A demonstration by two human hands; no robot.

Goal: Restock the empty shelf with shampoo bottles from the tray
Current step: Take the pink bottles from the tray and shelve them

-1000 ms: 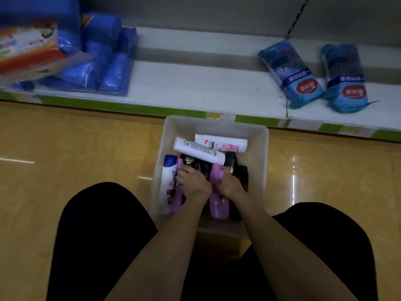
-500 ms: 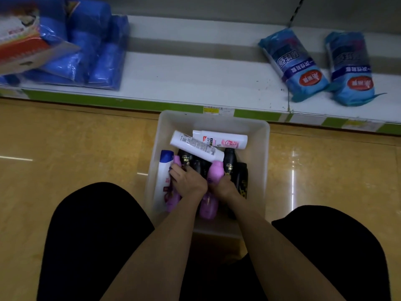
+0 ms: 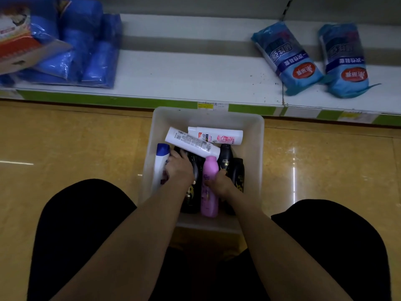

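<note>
Both hands down in translucent plastic tray (image 3: pixel 258 135), frame centre: right hand (image 3: pixel 219 183) grips pink shampoo bottle (image 3: pixel 210 185) for lifting; left hand (image 3: pixel 180 168) buried among black bottles (image 3: pixel 193 168), grip unclear.

Quick count: one translucent tray (image 3: pixel 257 148) on the floor, and inside I can make out two white bottles (image 3: pixel 192 142), one white bottle with a blue cap (image 3: pixel 161 164), one pink bottle (image 3: pixel 210 185) and at least three black bottles (image 3: pixel 225 158), some hidden by arms. Far right of the shelf (image 3: pixel 195 77): two light-blue packs (image 3: pixel 286 59). Far left: a bundle of dark-blue packs (image 3: pixel 86 46), count unclear.
</note>
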